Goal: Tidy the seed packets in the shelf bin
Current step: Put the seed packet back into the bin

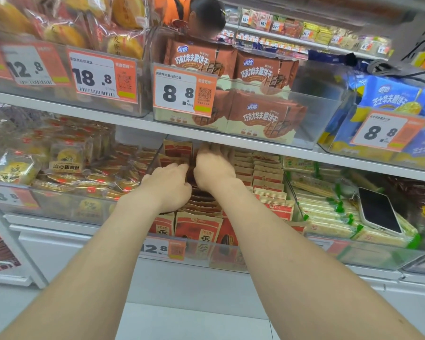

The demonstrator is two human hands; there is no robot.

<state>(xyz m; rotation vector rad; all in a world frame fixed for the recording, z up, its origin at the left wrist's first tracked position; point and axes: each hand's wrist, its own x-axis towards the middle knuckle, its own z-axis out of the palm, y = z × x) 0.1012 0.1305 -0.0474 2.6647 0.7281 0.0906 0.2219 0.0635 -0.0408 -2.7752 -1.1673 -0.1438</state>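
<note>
- The left hand [168, 186] grips a bunch of seed packets [198, 227] mid-row, its fingers curled in.
- The right hand [214, 169], just beside it, curls its fingers over upright packets farther back.
- The packets stand in rows in a clear bin [206, 256] on the lower shelf [59, 229].
- A phone [378, 209] lies on the green-trimmed packs [329, 217] to the right.

Left hand [168, 190], right hand [214, 170] among packets [196, 227]
</note>
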